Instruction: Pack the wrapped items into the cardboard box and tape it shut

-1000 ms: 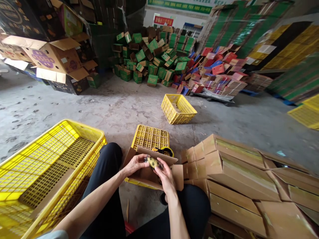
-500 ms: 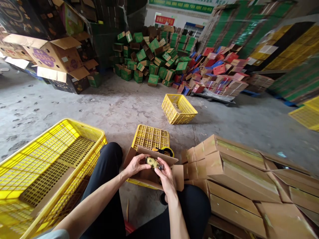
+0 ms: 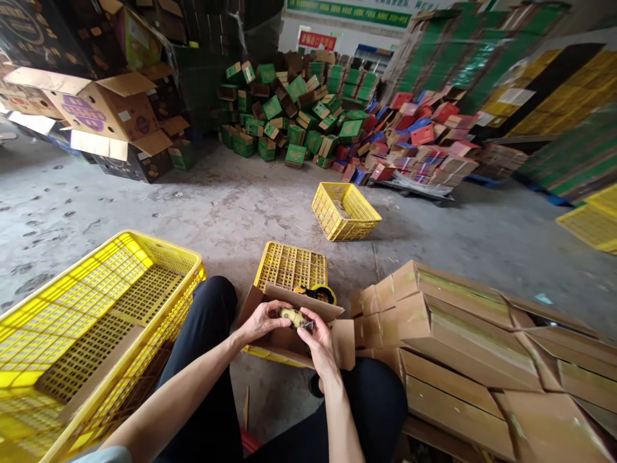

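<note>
Between both hands is a small, rounded, pale-yellow item with dark spots [image 3: 294, 317]; it looks wrapped in clear film, and its kind is hard to make out. My left hand [image 3: 263, 321] is closed on its left end, while my right hand [image 3: 318, 334] pinches the right end with thumb and fingers. Below them an open cardboard box [image 3: 344, 337] stands between my knees, its flaps up; most of its inside is hidden by the hands. Just beyond its far flap lies a black and yellow tape dispenser [image 3: 324, 294] on an upturned yellow crate [image 3: 290, 265].
A large yellow crate [image 3: 168, 257] stands at my left with a cardboard piece inside. Stacked flattened cardboard boxes [image 3: 472, 341] flank my right knee. Another yellow crate [image 3: 346, 228] sits ahead on the concrete floor. Farther back are heaped green boxes [image 3: 295, 154] and red boxes [image 3: 423, 134].
The spotted item has turned slightly in my fingers, showing a different side. Both hands stay over the box, with little other movement.
</note>
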`<state>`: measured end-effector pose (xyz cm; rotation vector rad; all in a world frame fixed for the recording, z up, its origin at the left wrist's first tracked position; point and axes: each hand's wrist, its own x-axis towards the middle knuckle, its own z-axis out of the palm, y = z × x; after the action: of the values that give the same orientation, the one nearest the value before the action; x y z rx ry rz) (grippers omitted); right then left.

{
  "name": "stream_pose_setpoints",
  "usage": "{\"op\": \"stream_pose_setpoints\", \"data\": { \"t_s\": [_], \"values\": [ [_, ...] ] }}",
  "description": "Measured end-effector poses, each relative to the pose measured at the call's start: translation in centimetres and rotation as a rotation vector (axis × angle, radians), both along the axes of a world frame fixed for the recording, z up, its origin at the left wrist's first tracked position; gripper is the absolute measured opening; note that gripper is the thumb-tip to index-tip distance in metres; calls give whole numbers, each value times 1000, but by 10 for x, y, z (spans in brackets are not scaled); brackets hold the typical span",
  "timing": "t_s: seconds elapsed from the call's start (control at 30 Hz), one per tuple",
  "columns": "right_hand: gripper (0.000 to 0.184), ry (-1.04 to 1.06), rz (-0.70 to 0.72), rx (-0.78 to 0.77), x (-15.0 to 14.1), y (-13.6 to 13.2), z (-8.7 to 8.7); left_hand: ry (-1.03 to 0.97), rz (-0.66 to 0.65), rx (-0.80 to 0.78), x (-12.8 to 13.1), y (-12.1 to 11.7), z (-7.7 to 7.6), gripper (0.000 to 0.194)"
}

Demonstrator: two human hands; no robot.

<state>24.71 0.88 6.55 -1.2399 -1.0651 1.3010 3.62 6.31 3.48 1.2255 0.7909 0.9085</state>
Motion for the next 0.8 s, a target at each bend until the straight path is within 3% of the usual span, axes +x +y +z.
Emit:
{"op": "stream_pose_setpoints", "data": {
  "t_s": [0.17, 0.33, 0.4, 0.5, 0.57, 0.63, 0.8],
  "values": [
    [71, 126, -2, -74, 0, -2, 1, -70, 2, -43, -2, 2, -1, 60],
    [75, 265, -13, -230, -4, -3, 0, -93, -10, 80, -1, 0, 5, 48],
    [81, 254, -53, -218, -4, -3, -3, -99, -7, 84, 1, -2, 6, 61],
    [88, 218, -73, -155, -3, -1, -7, -142, -22, -29, 3, -3, 5, 100],
    [88, 169, -62, -108, -2, -1, -9, -158, -19, -113, 3, -2, 4, 108],
    [83, 119, -41, -74, -2, 0, -10, -157, -4, -181, 2, -2, 4, 102],
    [74, 99, -7, -60, -2, -1, -10, -143, -29, -227, -1, 1, 7, 66]
  ]
}}
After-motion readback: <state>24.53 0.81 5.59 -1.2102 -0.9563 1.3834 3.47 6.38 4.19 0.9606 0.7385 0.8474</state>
